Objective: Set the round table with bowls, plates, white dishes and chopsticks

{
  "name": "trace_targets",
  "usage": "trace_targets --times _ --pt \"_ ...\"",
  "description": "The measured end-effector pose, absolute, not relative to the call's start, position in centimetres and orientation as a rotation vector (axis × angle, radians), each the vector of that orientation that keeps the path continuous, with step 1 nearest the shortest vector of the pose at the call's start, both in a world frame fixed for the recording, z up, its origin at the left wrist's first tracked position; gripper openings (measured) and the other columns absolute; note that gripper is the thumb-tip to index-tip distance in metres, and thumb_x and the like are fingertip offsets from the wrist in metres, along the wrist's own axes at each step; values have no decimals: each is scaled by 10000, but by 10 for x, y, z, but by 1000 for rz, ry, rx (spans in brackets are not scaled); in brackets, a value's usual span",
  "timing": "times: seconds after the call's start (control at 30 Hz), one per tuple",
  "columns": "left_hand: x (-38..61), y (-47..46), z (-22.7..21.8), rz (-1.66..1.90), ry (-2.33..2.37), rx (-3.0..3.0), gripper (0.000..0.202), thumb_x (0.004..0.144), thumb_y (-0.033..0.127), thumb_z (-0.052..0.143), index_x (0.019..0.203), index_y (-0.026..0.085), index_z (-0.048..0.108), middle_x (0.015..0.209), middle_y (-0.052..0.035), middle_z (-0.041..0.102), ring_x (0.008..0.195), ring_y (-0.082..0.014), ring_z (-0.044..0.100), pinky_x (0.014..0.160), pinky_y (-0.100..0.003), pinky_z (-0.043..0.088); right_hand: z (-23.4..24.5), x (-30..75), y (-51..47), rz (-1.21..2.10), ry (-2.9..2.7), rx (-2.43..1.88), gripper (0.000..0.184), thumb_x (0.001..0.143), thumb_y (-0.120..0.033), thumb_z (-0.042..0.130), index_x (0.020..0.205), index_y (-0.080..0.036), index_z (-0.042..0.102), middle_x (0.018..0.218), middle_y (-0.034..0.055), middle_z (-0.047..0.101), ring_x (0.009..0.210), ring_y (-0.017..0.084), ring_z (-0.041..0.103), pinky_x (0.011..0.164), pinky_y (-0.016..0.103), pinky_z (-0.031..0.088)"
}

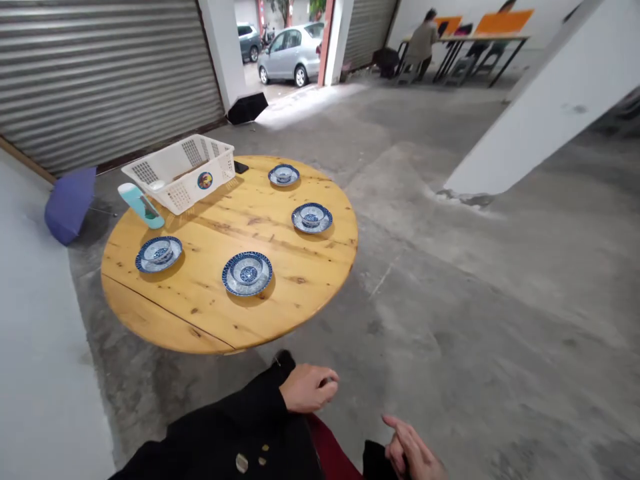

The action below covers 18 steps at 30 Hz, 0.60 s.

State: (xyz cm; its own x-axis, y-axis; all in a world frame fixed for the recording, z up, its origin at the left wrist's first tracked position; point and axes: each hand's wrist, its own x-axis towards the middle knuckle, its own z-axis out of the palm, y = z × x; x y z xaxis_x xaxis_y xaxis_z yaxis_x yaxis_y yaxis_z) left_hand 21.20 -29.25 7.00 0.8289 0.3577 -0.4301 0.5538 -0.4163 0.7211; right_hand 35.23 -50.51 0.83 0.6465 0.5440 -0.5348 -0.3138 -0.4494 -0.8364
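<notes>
Your left hand curled loosely, your right fingers hung released, both short of the round pine table with blue-patterned porcelain bowls spaced around it.

The head-worn camera looks forward and down past the hands toward a round wooden table.
</notes>
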Motion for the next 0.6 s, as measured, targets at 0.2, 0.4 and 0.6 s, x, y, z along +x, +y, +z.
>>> trace_targets --times 0.2,0.4,0.6 --pt "286 -280 60 -358 672 2100 360 911 316 432 1123 245 714 838 4 777 811 -160 708 754 -224 476 18 368 -470 1061 -205 -1731 739 621 -843 626 865 -156 744 498 -17 495 411 118 406 423 255 342" --pt "401 -248 48 -312 565 2111 347 910 315 427 1066 237 727 839 -2 768 778 -160 686 724 -224 459 3 458 -452 1046 -294 -1747 690 721 -787 617 942 -149 759 546 10 577 428 130 478 473 254 422" --pt "500 -203 58 -242 613 2047 391 911 328 428 1164 232 709 890 -21 768 826 -180 687 761 -239 465 33 561 -415 1265 -552 -1693 555 799 -661 645 1110 -218 767 996 122 760 987 273 710 925 351 550"
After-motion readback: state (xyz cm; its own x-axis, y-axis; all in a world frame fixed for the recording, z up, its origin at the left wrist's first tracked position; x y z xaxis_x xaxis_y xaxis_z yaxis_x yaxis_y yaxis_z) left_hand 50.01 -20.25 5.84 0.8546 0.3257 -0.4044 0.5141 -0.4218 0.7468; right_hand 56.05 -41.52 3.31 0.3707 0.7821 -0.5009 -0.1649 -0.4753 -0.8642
